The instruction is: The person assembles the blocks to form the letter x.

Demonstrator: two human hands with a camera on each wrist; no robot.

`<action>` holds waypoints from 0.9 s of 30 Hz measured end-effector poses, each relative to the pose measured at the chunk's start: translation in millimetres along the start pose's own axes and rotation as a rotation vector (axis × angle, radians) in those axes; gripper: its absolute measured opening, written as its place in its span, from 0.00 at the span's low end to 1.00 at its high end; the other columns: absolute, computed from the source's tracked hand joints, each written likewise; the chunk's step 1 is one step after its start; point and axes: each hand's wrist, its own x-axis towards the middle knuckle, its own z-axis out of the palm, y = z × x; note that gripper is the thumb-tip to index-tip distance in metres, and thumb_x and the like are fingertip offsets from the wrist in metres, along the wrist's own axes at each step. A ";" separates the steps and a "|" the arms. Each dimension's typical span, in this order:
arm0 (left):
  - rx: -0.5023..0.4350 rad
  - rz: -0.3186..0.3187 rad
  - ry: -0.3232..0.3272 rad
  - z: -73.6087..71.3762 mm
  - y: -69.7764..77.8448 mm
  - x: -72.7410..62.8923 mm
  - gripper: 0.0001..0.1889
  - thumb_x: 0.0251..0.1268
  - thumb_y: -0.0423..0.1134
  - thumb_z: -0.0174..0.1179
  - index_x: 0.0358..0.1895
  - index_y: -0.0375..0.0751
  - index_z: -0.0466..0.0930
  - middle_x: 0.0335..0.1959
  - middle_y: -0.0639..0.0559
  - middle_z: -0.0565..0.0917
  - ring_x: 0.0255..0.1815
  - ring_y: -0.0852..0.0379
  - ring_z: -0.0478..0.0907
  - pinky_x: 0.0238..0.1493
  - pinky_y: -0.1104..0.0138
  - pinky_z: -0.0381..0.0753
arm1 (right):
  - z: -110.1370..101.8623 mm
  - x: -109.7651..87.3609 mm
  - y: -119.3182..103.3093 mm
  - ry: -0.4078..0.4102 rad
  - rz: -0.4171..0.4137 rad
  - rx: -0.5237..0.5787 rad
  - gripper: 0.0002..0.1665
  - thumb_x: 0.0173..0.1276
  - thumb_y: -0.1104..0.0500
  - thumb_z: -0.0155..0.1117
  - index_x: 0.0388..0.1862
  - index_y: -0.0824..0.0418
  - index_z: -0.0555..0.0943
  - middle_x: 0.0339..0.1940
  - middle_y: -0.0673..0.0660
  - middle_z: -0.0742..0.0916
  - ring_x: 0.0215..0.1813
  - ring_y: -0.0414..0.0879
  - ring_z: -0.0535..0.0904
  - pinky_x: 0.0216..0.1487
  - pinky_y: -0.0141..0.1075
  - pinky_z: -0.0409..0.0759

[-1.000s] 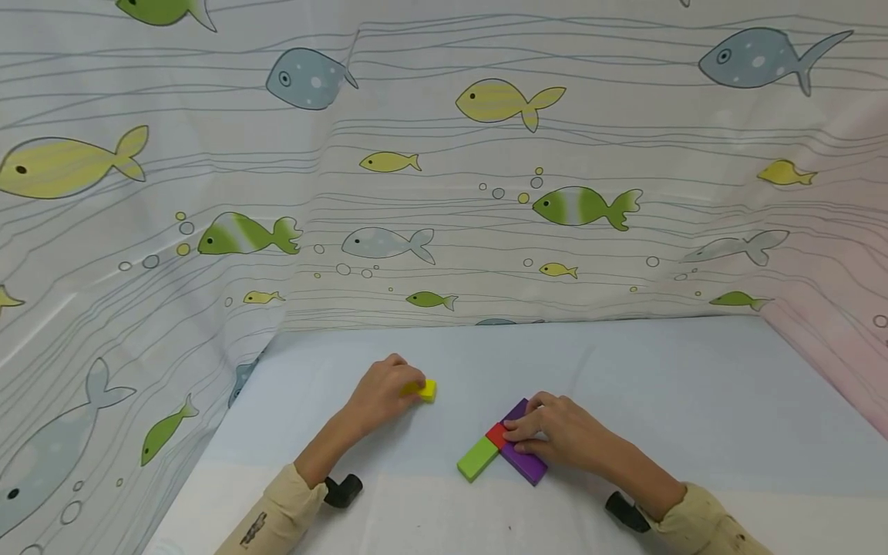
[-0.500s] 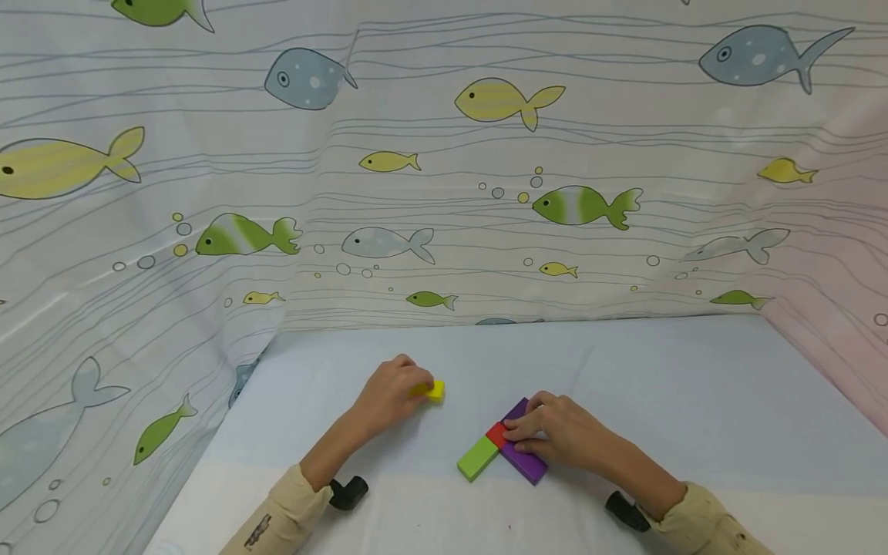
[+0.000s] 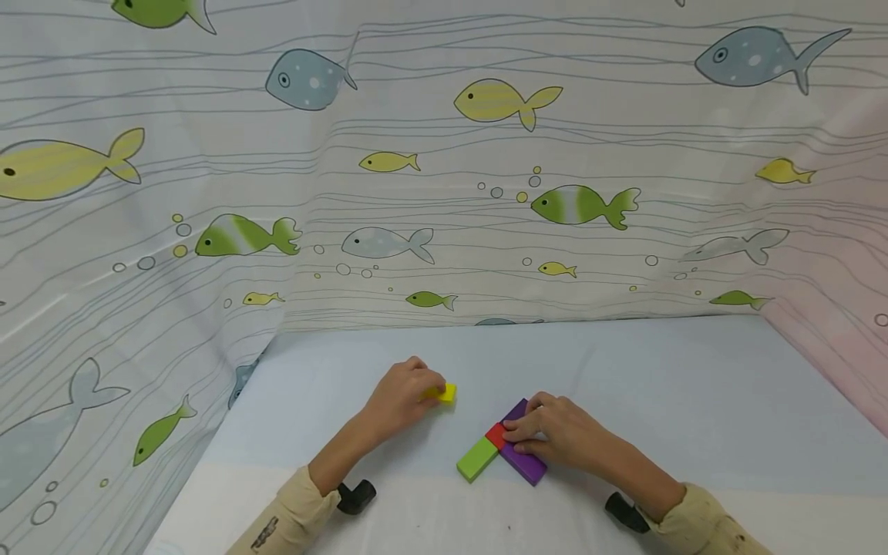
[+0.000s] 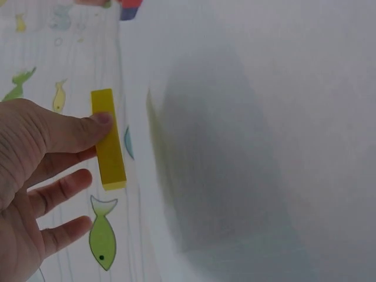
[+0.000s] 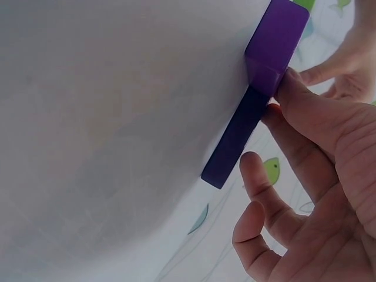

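Held between thumb and finger of my left hand is a long yellow block, raised off the table in the left wrist view. The other left fingers stay loosely spread. On the table, a red block sits where two purple blocks and a green block meet, in a branching shape. My right hand pinches the red block with thumb and index finger, close against the purple blocks. Its fingers cover part of the red. In the right wrist view, one purple block stands nearest, its remaining fingers curled loosely nearby.
A pale cloth covers the table. Behind and at the sides hangs a curtain printed with fish. Black wrist-camera mounts stick out under both sleeves.
My left hand has moved a little to the right with the yellow block, closer to the joined blocks. The right hand and the blocks on the table stay put.
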 end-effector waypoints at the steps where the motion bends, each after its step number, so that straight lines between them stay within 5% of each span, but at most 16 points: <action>1: 0.000 0.001 -0.006 0.1 1.3 0.2 0.09 0.52 0.34 0.75 0.37 0.47 0.87 0.36 0.59 0.87 0.41 0.57 0.76 0.44 0.63 0.77 | -0.2 0.1 -0.2 -0.001 0.001 0.001 0.16 0.62 0.54 0.73 0.50 0.47 0.88 0.47 0.42 0.88 0.43 0.43 0.74 0.36 0.32 0.73; 27: -0.042 0.039 -0.035 4.4 19.8 9.5 0.08 0.56 0.34 0.72 0.38 0.48 0.86 0.39 0.60 0.87 0.44 0.56 0.76 0.47 0.61 0.76 | -1.5 2.9 -1.4 -0.027 0.027 0.012 0.15 0.63 0.52 0.73 0.50 0.47 0.88 0.48 0.39 0.87 0.42 0.40 0.72 0.35 0.31 0.71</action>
